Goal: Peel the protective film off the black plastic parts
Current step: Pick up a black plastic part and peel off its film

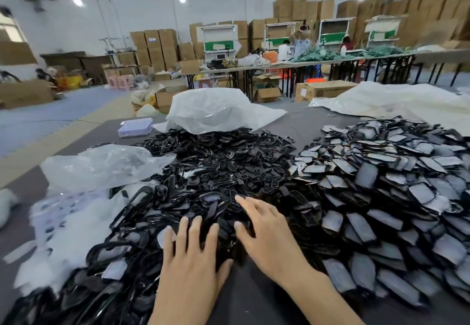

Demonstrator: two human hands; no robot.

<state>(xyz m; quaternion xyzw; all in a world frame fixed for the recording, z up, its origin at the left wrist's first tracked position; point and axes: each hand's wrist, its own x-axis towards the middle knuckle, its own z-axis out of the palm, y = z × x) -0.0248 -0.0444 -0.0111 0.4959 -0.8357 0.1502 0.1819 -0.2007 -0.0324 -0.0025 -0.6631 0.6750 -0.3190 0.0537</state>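
Near the front of the surface [250, 289], the left hand [194, 258] and the right hand [269, 238] rest with fingers spread on the heap of black parts [229, 169], holding nothing. It is better to take one single part, then lift its film at a corner.

We count two hands, a left hand [193, 256] and a right hand [264, 233], three plastic bags [211, 111], one lilac tray [136, 127]; the black plastic parts [229, 161] exceed counting.
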